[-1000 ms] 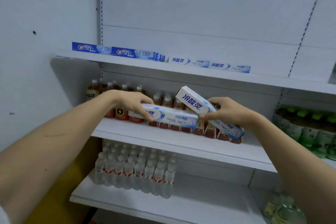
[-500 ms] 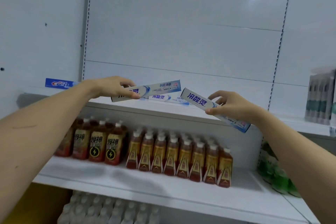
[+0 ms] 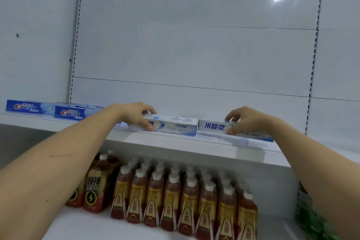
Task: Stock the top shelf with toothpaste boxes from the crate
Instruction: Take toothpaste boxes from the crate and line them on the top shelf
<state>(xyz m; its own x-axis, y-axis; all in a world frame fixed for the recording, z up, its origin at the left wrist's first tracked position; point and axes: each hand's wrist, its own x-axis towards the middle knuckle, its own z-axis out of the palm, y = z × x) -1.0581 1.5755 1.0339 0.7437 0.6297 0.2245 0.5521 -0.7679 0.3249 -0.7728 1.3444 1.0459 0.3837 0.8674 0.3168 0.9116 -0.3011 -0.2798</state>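
Observation:
My left hand (image 3: 136,115) grips a white and blue toothpaste box (image 3: 173,126) by its left end, holding it level over the top shelf (image 3: 165,143). To its right, my right hand (image 3: 243,121) pinches a second white box with blue characters (image 3: 214,126) near its middle, end to end with the first. Both boxes lie on or just above other white boxes on the shelf; I cannot tell which. Two blue Crest boxes (image 3: 68,113) lie further left on the same shelf. The crate is out of view.
The shelf below carries rows of amber drink bottles (image 3: 185,200), with darker bottles (image 3: 93,187) at its left end. Green bottles (image 3: 311,218) show at the lower right. A white back panel (image 3: 194,45) rises behind the top shelf.
Both hands have risen from in front of the bottle shelf up to the top shelf. The two boxes, tilted a moment ago, now lie level side by side at shelf height.

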